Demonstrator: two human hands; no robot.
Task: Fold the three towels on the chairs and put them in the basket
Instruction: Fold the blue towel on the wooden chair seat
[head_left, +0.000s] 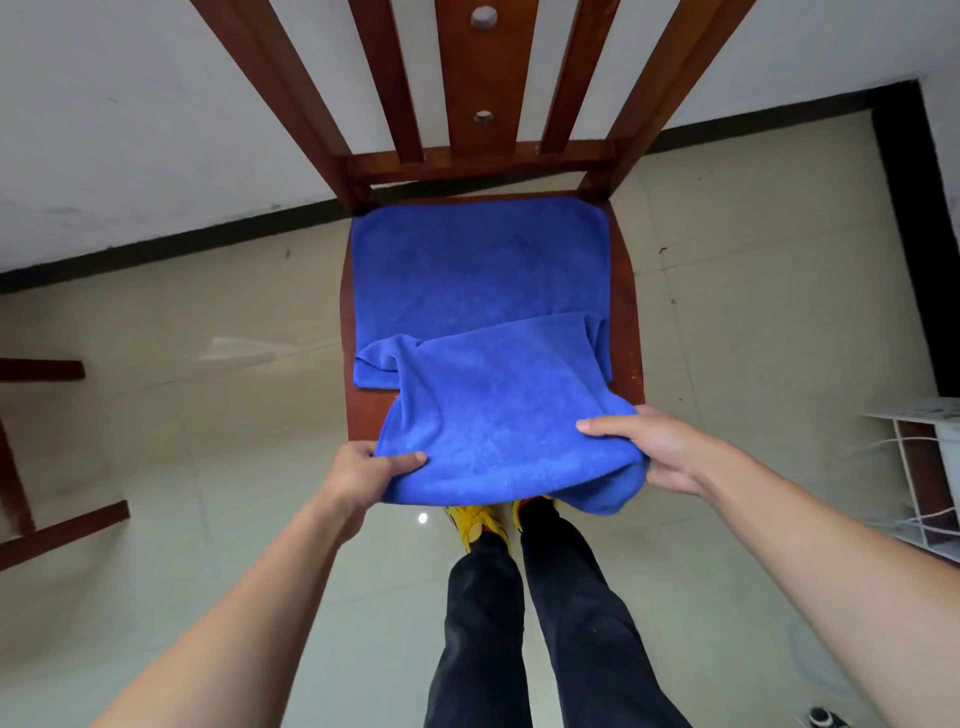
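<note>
A blue towel (478, 280) lies on the seat of a brown wooden chair (626, 312) in front of me. Its far part rests flat against the chair back. Its near part is lifted off the seat's front edge and bunched. My left hand (363, 470) pinches the near left corner, thumb on top. My right hand (660, 449) grips the near right edge, fingers over the cloth, with a fold hanging below it. No basket and no other towel is in view.
Part of another wooden chair (57, 530) shows at the left edge. A white wire rack (924, 467) stands at the right. A white wall with a black skirting runs behind the chair. My legs and yellow shoes (478, 522) stand on the tiled floor just before the seat.
</note>
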